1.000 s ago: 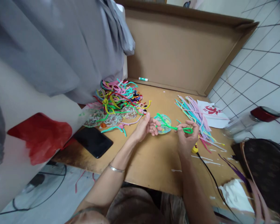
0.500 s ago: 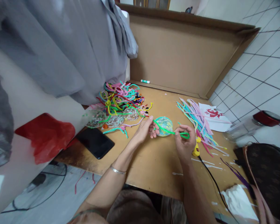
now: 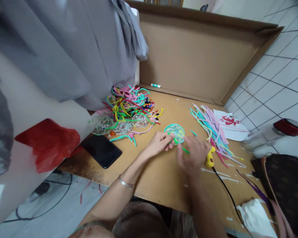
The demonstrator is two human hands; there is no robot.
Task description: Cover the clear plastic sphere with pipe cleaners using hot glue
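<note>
Hands meet near the middle of a wooden surface (image 3: 164,178), seen from above by a head-worn camera. The left hand (image 3: 160,142) lies low over the surface with its fingers curled, the fingertips pinching a green pipe cleaner (image 3: 181,147) at the near edge of a small round disc (image 3: 175,132) of pale, multicoloured material rimmed in teal. The right hand (image 3: 193,155) is blurred, back upward, fingers bent down over the same pipe cleaner just beside the disc; whether it actually grips the strand cannot be told. The disc lies flat on the surface, right in front of both hands.

A yellow glue gun (image 3: 210,158) lies just right of the right hand, its black cord running toward the viewer. Further right, a loose bundle of straight pipe cleaners (image 3: 210,127) fans out beside a white paper with a red print (image 3: 229,122). To the left sits a tangled pile of pipe cleaners (image 3: 129,104), with more discs at its near edge, and a black phone (image 3: 101,150) lies face down. A cardboard sheet (image 3: 196,56) stands behind.
</note>
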